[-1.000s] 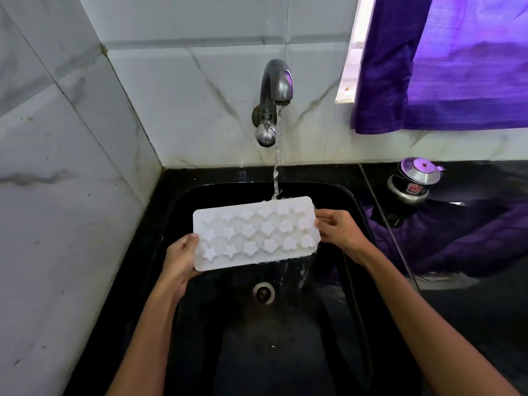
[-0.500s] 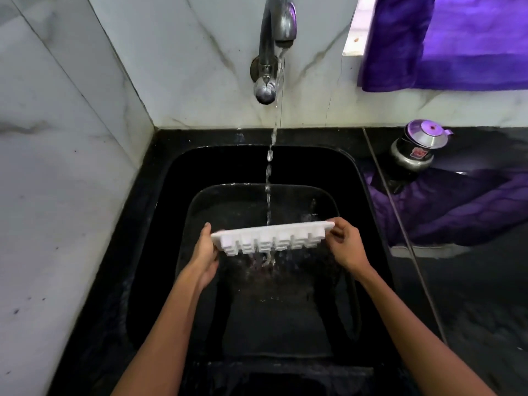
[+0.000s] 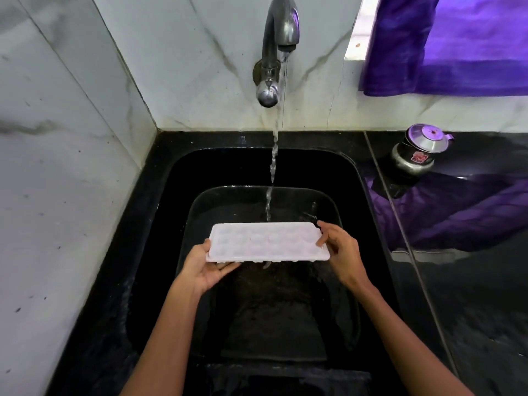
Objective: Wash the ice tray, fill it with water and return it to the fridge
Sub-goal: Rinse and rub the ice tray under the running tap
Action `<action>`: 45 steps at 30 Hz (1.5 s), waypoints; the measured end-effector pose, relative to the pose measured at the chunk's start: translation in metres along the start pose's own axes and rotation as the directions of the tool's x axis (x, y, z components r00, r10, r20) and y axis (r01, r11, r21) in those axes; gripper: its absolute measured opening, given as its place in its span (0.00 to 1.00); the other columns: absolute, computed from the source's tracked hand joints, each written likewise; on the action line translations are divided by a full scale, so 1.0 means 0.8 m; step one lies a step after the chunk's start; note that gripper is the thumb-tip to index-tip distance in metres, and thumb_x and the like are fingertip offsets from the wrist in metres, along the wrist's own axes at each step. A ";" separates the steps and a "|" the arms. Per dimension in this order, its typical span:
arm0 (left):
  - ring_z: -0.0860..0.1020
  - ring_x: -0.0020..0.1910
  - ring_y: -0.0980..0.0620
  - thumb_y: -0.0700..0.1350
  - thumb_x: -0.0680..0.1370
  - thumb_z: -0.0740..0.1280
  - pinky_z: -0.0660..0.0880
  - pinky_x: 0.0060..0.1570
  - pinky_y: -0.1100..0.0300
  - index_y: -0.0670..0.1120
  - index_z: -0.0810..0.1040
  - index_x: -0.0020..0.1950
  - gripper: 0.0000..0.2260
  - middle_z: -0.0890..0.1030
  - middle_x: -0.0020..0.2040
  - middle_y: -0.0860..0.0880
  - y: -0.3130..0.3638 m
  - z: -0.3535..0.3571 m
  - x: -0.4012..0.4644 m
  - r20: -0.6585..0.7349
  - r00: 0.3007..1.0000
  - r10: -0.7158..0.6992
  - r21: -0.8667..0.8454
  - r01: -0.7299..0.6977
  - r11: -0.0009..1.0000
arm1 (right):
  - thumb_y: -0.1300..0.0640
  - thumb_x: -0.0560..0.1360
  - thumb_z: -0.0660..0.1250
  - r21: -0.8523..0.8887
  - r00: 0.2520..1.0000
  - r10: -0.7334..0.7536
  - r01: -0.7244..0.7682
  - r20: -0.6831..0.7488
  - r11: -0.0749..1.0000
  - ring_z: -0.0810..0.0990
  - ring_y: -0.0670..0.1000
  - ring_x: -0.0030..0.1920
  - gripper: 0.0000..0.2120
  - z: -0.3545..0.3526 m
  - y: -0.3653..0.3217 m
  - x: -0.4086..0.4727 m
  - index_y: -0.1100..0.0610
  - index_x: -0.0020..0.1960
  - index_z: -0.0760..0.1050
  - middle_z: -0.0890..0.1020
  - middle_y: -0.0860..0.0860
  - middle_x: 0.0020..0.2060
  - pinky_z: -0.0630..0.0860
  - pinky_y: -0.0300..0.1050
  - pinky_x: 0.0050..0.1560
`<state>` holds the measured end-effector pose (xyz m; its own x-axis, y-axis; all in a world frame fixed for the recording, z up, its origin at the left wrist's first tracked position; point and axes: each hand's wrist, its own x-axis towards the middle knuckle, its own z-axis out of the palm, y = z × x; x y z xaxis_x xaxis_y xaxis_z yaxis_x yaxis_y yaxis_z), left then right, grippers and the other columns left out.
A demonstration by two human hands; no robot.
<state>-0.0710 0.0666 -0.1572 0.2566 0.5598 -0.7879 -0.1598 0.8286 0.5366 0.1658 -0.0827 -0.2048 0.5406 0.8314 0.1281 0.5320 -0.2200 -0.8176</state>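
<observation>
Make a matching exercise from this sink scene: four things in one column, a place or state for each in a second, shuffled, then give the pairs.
Things
1. ice tray
2. tap
3. steel pot
4. purple cloth

Places or states
A. stands on the black counter, right of the sink
B. held level over the sink by both hands
C. hangs at upper right
D. running, fixed to the marble wall

Pairs: 1-B, 2-D, 3-A, 4-C
</observation>
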 end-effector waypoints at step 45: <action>0.81 0.42 0.48 0.56 0.79 0.61 0.78 0.33 0.55 0.47 0.78 0.46 0.14 0.82 0.44 0.48 0.049 0.027 -0.038 -0.202 0.898 0.391 -0.138 -0.422 0.896 | 0.30 0.73 0.52 -0.657 0.983 -0.183 0.128 -0.015 0.743 0.38 0.60 0.76 0.26 0.028 -0.139 0.122 0.45 0.56 0.78 0.56 0.52 0.76 0.28 0.57 0.70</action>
<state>-0.0646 0.0817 -0.1057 -0.0253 0.8292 -0.5584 -0.3828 0.5079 0.7716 0.1449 0.0342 -0.1140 0.4439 0.8501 0.2835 0.8927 -0.3921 -0.2219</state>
